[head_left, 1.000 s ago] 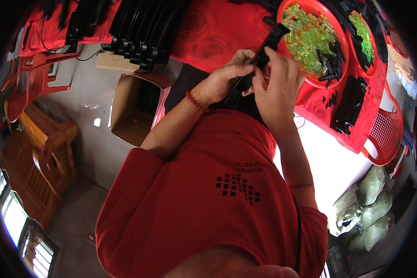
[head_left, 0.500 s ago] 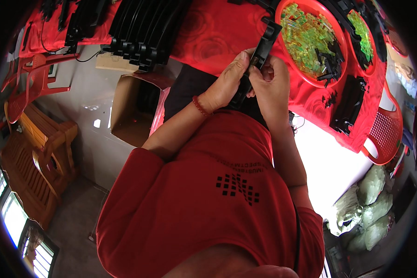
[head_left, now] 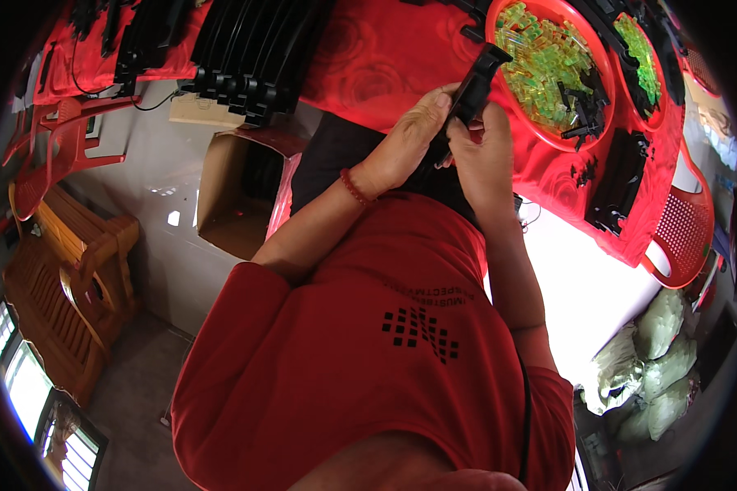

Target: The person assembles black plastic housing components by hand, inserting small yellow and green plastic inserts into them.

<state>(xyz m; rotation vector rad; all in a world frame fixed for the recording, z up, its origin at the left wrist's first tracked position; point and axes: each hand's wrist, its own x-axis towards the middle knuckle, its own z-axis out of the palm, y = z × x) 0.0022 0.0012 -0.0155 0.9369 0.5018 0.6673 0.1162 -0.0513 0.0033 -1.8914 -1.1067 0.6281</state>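
While viewed from overhead, left to right:

Far left: wooden bench (head_left: 65,286) and red plastic chair (head_left: 53,151) on grey floor, well apart from the work.

Left of centre: open brown cardboard box (head_left: 233,192) on the floor, plain-sided, no label legible; above it, stacked black plastic strips (head_left: 246,53) on the red-clothed counter (head_left: 368,57).

Left hand (head_left: 405,147): closed round the lower end of a long black plastic part (head_left: 471,90), thumb pressed along its edge; red bracelet at the wrist.

Black plastic part: held upright above the lap, just off the counter's edge, tip near the tray.

Right hand (head_left: 483,155): clamped on the same part from the other side, fingers wrapped.

Handling, judged: best kept steady with both grips close together, pressure on the edges, not the thin tip.

Right: round red tray (head_left: 549,139) of small translucent green pieces (head_left: 540,61); second tray beyond.

Lower right: pale green sacks (head_left: 651,356), bulging, unmarked, piled on the floor.
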